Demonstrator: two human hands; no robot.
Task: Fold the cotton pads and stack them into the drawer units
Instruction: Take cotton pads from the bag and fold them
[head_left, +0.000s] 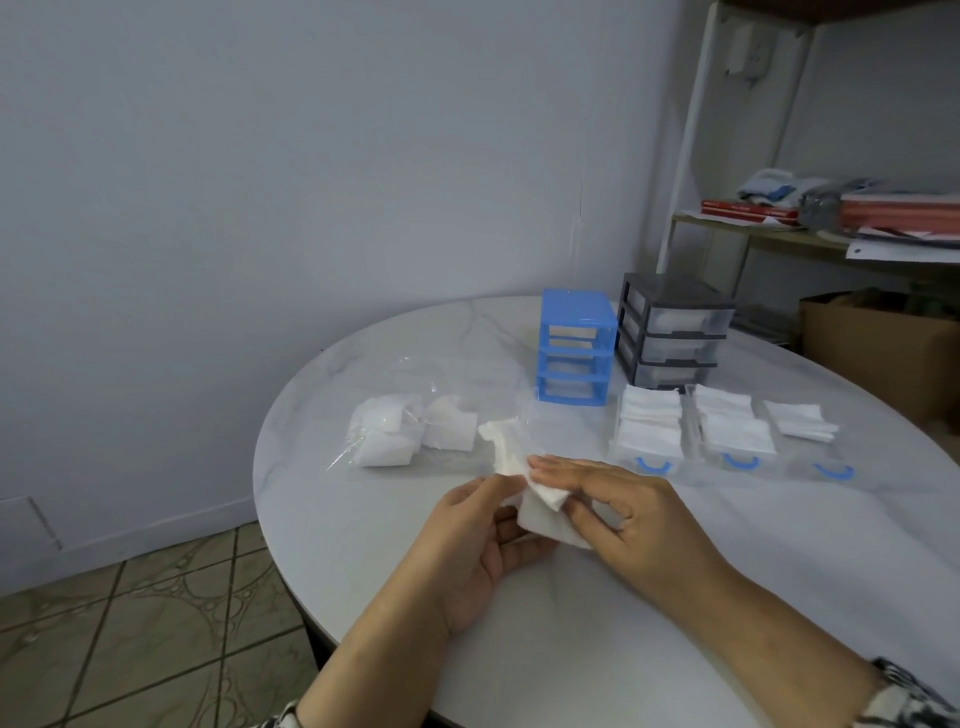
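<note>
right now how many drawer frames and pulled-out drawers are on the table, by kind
blue drawer frame: 1
grey drawer frame: 1
clear pulled-out drawers with blue handles: 3
total: 5

On the table (363, 519), two drawer frames stand side by side at the far edge, one frame (574, 353) left of the other (672, 332). Before them three pulled-out drawers (647, 434) (732, 431) (802, 423) lie in a row, each with folded pads in it. Left of these lies a bag (410, 431) of pads, and nearest, both hands (488, 540) (628, 509) hold one pad (540, 509) between them above the table.
</note>
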